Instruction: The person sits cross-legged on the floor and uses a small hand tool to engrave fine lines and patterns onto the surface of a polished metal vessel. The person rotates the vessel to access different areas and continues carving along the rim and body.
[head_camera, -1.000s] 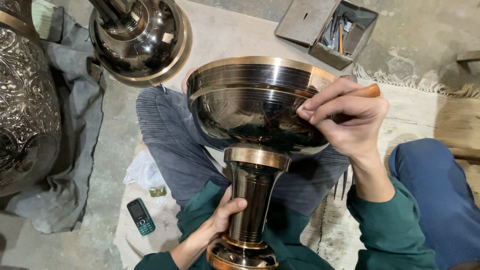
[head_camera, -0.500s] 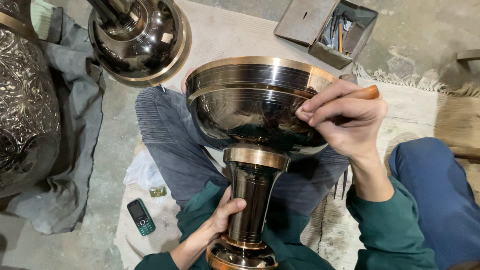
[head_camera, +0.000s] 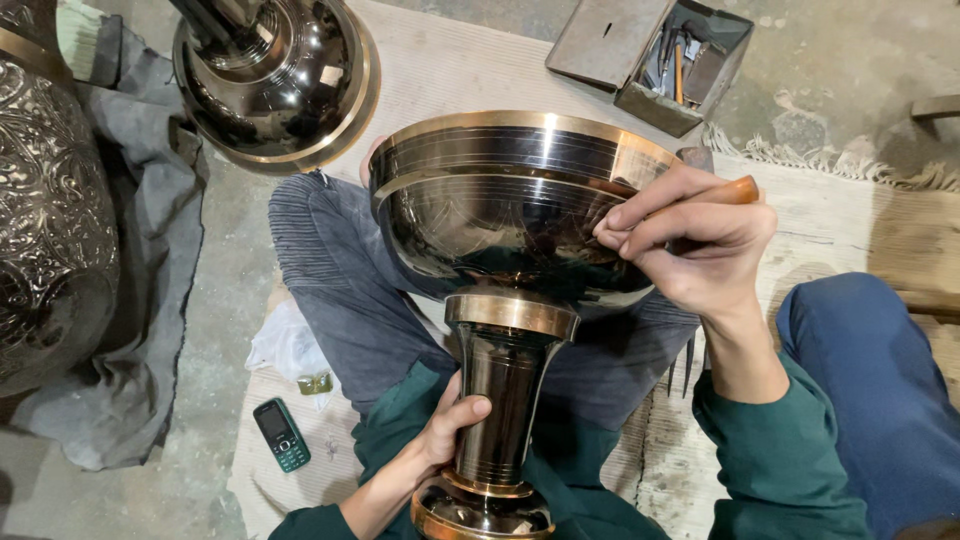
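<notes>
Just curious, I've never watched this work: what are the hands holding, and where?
Left hand grips the metal goblet-shaped vessel by its stem. Right hand pinches a wooden-handled tool, tip against the bowl.

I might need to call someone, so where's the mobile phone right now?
In the head view, the mobile phone lies lower left on the mat, just left of the left hand gripping the goblet stem.

The left hand (head_camera: 445, 430) comes up from the lower edge on a green-sleeved forearm, its fingers (head_camera: 470, 408) curled round the stem of the metal goblet (head_camera: 505, 400), thumb lying on the stem's near side. The right hand (head_camera: 700, 245) is raised at the right side of the goblet's bowl, wrist bent, fingers bunched in a closed pinch on a wooden-handled tool (head_camera: 740, 190), fingertips against the bowl's wall.
</notes>
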